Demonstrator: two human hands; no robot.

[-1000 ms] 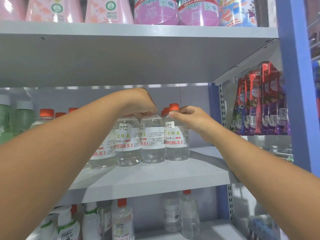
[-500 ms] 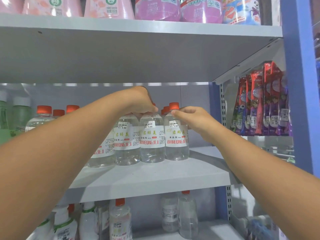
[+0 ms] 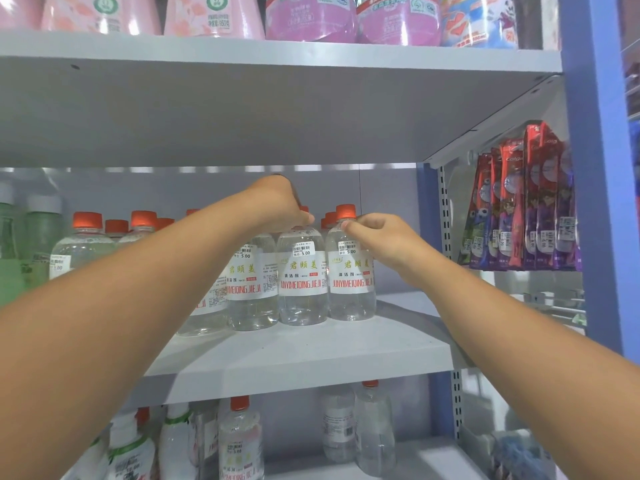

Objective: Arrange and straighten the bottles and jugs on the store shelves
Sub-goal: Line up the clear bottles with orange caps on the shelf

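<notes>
A row of clear bottles with orange caps and white labels stands on the middle grey shelf [image 3: 311, 355]. My left hand [image 3: 280, 206] grips the top of one front bottle [image 3: 302, 282], hiding its cap. My right hand [image 3: 375, 233] pinches the neck of the rightmost front bottle [image 3: 351, 282], just under its orange cap. Both bottles stand upright, side by side and touching. Further bottles of the same kind [image 3: 83, 244] stand to the left and behind.
Pink jugs and bottles [image 3: 311, 15] line the top shelf. Green bottles [image 3: 20, 251] stand at the far left. Red and purple packets [image 3: 519, 209] hang to the right beyond the blue upright [image 3: 599, 202]. More clear bottles [image 3: 374, 427] stand on the lower shelf.
The rightmost bottle's label has turned to face squarely forward. Both hands remain at the bottle tops, my right hand's fingers slightly shifted on the neck.
</notes>
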